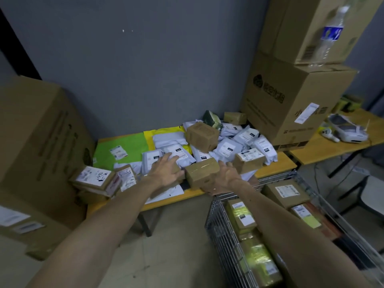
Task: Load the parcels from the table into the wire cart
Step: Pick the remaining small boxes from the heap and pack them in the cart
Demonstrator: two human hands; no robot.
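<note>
A brown taped cardboard parcel (201, 172) lies at the front edge of the yellow table (272, 168). My right hand (225, 179) grips its right side with curled fingers. My left hand (166, 170) rests with spread fingers on the parcels just left of it, touching its left end. Behind it lies a heap of white poly-bag parcels (228, 147) and small brown boxes (201, 136). The wire cart (216, 225) stands below right of the table, holding several brown and yellow-taped parcels (241, 215).
Large cardboard boxes stand at the left (37, 142) and stacked at the right (291, 104), with a water bottle (330, 36) on top. Labelled small boxes (93, 179) sit at the table's left end. A second table (336, 150) with devices is at far right.
</note>
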